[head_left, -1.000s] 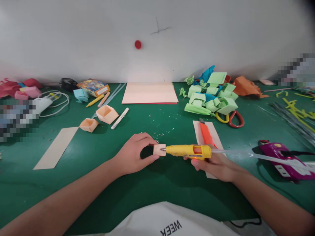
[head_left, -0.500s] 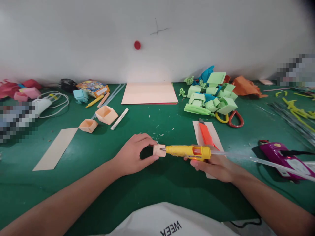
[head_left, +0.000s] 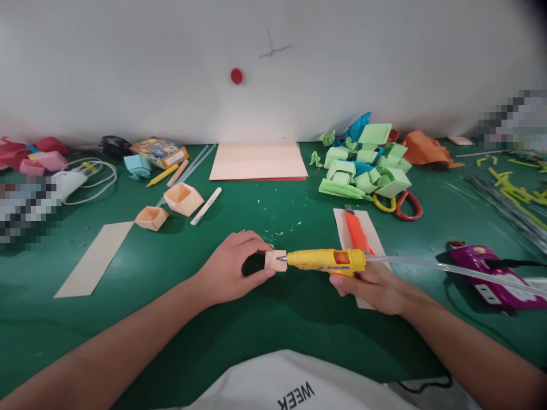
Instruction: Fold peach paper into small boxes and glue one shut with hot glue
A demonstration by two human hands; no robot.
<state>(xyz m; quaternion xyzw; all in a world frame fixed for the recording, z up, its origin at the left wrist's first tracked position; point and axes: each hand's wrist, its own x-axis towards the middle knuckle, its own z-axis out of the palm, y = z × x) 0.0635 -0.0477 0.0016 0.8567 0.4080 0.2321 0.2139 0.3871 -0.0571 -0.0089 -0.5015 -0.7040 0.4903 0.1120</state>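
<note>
My left hand (head_left: 233, 267) pinches a small peach paper piece (head_left: 276, 261) just above the green table (head_left: 256, 319). In my right hand (head_left: 370, 282) I grip a yellow glue gun (head_left: 327, 260), lying level, with a clear glue stick (head_left: 427, 266) trailing out to the right. The gun's metal tip touches the right face of the paper piece. An orange utility knife (head_left: 355, 232) lies on a peach paper strip (head_left: 363, 228) just behind my right hand.
Two peach paper boxes (head_left: 183, 198) and a white pen (head_left: 205, 205) lie left of centre, a peach strip (head_left: 92, 259) farther left. A peach sheet (head_left: 258, 160) sits at the back, green folded papers (head_left: 367, 165) and scissors (head_left: 401, 205) at right, a purple glue gun (head_left: 487, 273) far right.
Both hands hold nearly still with the glue gun tip on the paper piece. The view has shifted slightly.
</note>
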